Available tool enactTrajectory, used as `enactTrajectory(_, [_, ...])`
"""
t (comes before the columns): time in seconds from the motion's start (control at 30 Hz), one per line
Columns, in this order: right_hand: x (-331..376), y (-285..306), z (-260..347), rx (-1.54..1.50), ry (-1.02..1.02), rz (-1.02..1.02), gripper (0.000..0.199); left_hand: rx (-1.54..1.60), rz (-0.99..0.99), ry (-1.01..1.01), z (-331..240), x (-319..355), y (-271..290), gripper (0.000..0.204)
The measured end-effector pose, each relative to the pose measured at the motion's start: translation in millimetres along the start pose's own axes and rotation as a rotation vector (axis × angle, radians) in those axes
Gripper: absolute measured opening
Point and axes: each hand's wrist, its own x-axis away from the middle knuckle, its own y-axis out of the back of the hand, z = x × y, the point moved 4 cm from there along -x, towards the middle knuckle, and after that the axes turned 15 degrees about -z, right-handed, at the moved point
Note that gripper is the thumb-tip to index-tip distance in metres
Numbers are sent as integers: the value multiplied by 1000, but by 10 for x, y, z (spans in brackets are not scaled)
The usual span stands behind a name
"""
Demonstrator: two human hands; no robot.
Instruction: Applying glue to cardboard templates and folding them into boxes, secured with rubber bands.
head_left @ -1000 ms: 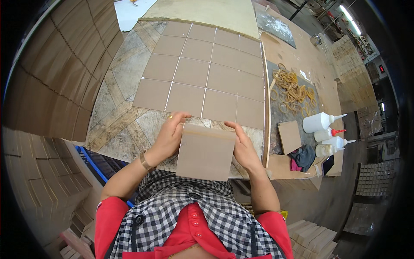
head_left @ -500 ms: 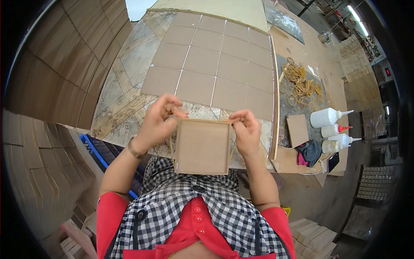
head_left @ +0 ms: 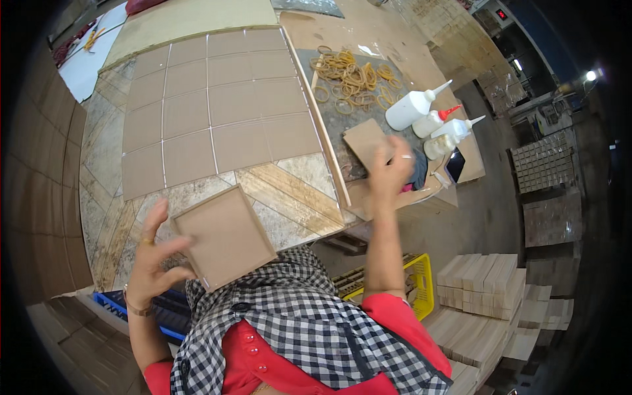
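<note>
A shallow square brown tray with a thin raised rim (head_left: pixel 227 234) lies turned at an angle by the table's near edge, partly over my lap. My left hand (head_left: pixel 158 253) is beside its left edge, fingers spread, with fingertips overlapping the rim; whether they press on it I cannot tell. My right hand (head_left: pixel 390 168) is off to the right, smeared by motion, over a small flat brown board (head_left: pixel 364 141) and a dark grey cloth (head_left: pixel 419 172). Its fingers are too blurred to show whether it holds anything.
Brown square panels (head_left: pixel 234 99) lie in a grid on the table, with a wooden strip (head_left: pixel 316 125) along their right. Beyond are tan rubber bands (head_left: pixel 352 76), white squeeze bottles (head_left: pixel 409 110) and a phone (head_left: pixel 455 164). A yellow crate (head_left: pixel 426 289) and stacked wooden pieces (head_left: pixel 477 283) stand below right.
Both hands have left the tray's far rim, where they were pinching. My right hand has moved right toward the board and cloth; the left has opened. The tray has turned, and the view has swung right.
</note>
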Motion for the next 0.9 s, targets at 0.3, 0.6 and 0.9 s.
enactTrajectory(0.3, [272,251,-1764,189,-330,134,44,358,37,112,-172,-608,-263,35])
enactTrajectory(0.6, [54,949,1690,-750,-24,240,29,277,-63,305,-416,-829,-451,31])
enactTrajectory(0.9, [614,855,1899,-714,276,233,28,215,-157,210,-446,-858,-508,29])
